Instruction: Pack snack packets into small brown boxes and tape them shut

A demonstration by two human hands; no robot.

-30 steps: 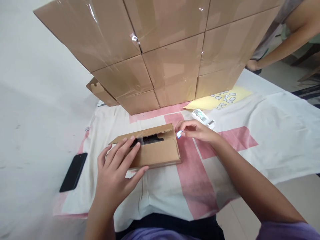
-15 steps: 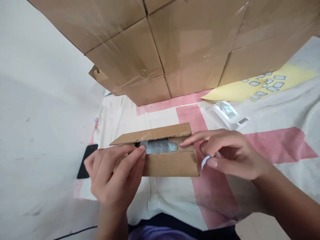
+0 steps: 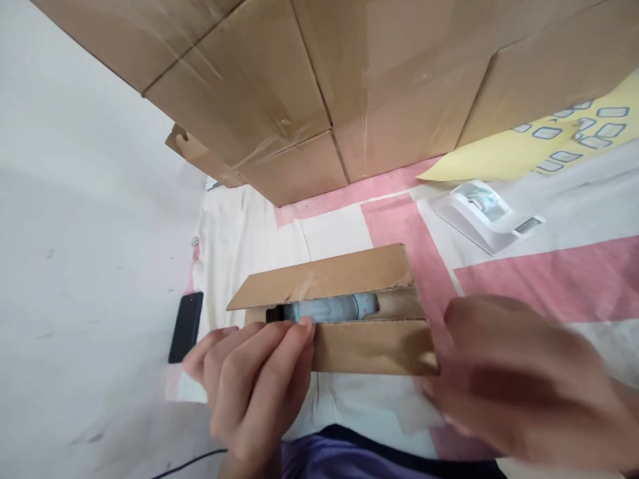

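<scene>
A small brown cardboard box [image 3: 372, 347] lies in front of me, its two long top flaps parted by a gap. Through the gap shows a pale blue, rounded object [image 3: 334, 309] with a black part at its left; its exact kind is unclear. My left hand [image 3: 259, 379] is closed on the near flap at the box's left, fingertips at the flap's edge. Smeared by motion, my right hand [image 3: 524, 386] is at the box's right end. Its fingers are too blurred to show whether they hold anything.
Large taped cartons [image 3: 279, 80] stand behind the box. To the right are a white tape dispenser [image 3: 492, 216] and a yellow sheet [image 3: 499, 150] of blue-edged labels. A black phone [image 3: 186, 327] lies at the left on the pink-and-white cloth [image 3: 329, 229].
My right hand has swung down and toward me from the box's right end; the small blue-edged label in it earlier no longer shows. The pale blue object is more exposed. The view has shifted.
</scene>
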